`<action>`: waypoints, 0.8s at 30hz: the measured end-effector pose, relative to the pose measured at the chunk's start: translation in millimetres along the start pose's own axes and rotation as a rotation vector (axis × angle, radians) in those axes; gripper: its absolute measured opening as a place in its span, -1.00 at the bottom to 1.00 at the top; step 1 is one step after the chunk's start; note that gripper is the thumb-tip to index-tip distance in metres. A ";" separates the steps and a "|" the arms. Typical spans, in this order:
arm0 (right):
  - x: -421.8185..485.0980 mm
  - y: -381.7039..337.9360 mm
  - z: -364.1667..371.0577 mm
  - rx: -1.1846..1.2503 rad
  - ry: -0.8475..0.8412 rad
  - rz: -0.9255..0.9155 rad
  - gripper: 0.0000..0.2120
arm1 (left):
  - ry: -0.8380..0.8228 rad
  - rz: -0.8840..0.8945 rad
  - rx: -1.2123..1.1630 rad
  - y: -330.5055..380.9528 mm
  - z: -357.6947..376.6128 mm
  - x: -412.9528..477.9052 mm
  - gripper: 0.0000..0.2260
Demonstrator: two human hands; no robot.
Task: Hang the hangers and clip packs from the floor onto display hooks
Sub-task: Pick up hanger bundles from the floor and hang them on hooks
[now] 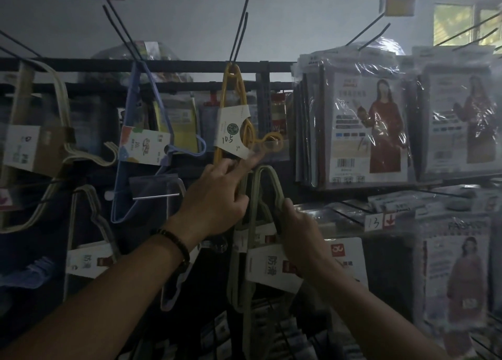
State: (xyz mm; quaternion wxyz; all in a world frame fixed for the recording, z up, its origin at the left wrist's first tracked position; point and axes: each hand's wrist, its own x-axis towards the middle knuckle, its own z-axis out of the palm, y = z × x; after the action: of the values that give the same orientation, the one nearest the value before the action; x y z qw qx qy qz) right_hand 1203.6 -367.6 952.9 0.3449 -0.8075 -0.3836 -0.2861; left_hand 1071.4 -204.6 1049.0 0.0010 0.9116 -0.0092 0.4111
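Up against the dim display rack I count five hanger packs: a beige pack [30,147], a blue pack [144,145], a yellow pack [233,126] and a grey pack [87,259] hanging, plus the olive-grey pack [276,187] I hold. It is a bundle of thin hangers banded by a white card label [271,267] with a red patch, just below the yellow pack. My left grip [214,196] curls round its left edge, forefinger stretched out. My right grip [296,224] clasps its right shoulder. Bagged garment packs [372,126] crowd the right. I cannot tell whether a hook carries it.

Dim grey wall [190,20], bright window [456,22]
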 end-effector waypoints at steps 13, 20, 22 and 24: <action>24.4 29.7 30.3 0.122 -0.112 0.108 -0.94 | 0.100 -0.069 0.090 2.4 35.1 -4.1 -0.02; 72.8 22.9 46.3 -0.059 -0.187 0.044 -0.80 | 0.116 -0.087 0.062 7.8 37.0 -4.0 -0.02; 79.2 21.3 55.0 -0.162 -0.200 0.023 -0.78 | 0.111 -0.094 0.068 8.3 37.8 -5.4 0.00; 83.0 24.7 63.3 -0.236 -0.245 0.035 -0.76 | 0.119 -0.102 0.082 9.4 38.9 -6.2 0.01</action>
State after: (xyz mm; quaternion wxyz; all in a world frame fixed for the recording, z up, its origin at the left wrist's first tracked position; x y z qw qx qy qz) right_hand 1281.3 -295.0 966.9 0.2032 -0.8779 -0.3721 -0.2224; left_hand 1096.3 -214.2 1018.5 -0.0146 0.8842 0.0541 0.4638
